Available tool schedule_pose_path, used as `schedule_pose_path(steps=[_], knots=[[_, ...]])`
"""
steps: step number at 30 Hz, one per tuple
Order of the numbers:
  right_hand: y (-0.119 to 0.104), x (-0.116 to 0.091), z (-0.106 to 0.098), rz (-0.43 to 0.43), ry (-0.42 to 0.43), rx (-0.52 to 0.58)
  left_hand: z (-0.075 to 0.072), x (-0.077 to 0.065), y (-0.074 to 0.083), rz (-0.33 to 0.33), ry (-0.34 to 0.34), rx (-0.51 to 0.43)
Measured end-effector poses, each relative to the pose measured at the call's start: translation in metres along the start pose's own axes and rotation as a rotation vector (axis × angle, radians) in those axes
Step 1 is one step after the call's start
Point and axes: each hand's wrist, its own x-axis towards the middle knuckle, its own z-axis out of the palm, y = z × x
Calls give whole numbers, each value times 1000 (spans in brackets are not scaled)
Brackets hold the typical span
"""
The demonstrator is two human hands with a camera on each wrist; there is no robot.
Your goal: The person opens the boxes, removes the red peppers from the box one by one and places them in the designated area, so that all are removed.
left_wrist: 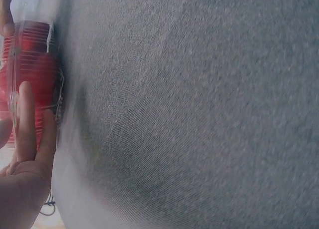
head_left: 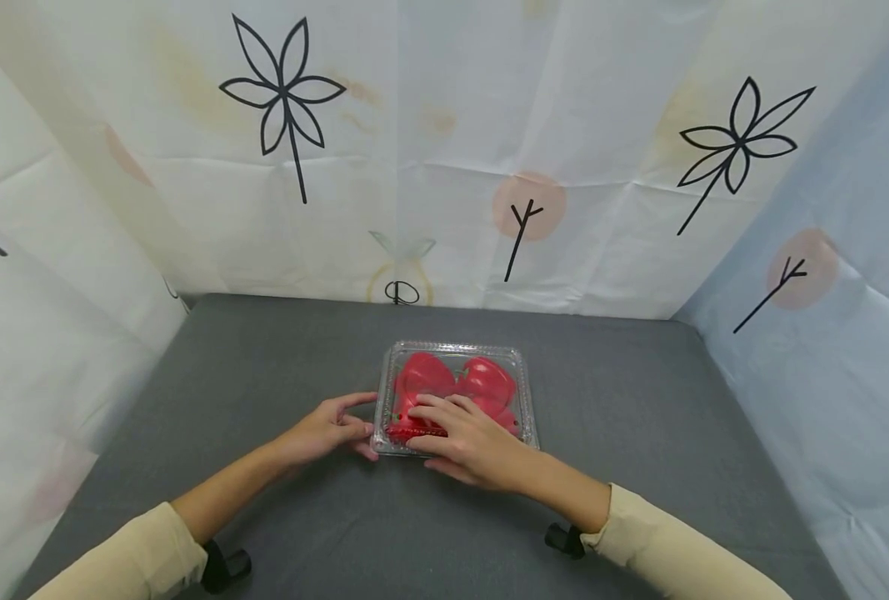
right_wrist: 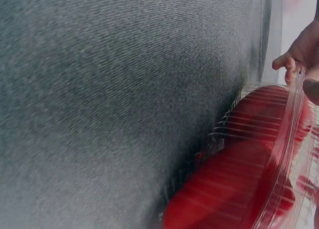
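A clear plastic clamshell box (head_left: pixel 526 392), its lid down, sits on the grey table with several glossy red, rounded pieces (head_left: pixel 487 381) inside. These look like fruit or peppers. My left hand (head_left: pixel 333 431) is at the box's left side, and in the left wrist view its straight fingers (left_wrist: pixel 27 121) lie along the ribbed wall. Over the front of the lid rests my right hand (head_left: pixel 474 442), fingers spread and reaching across it, hiding part of the contents. In the right wrist view the box wall (right_wrist: pixel 249 124) shows red pieces pressed close behind it.
The grey cloth-covered table (head_left: pixel 639 433) extends around the box on all sides. A white printed curtain (head_left: pixel 444 100) hangs behind the table's back edge and along both sides. Dark straps (head_left: pixel 222 568) with small mounts sit at both wrists by the beige sleeves.
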Motion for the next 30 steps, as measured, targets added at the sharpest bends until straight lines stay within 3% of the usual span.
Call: schedule_pose_path(steps=[4,16,23,30], knots=[[-3,4,1,17,-10,-18,1,0,-3,-39,13,-60],[-5,9,9,42,17,-58,-2,-1,-9,-73,-47,-189],[-7,12,13,56,73,-44,0,0,-9,-83,-14,-203],[-12,14,15,95,77,-28,3,-1,-12,-88,7,-206]])
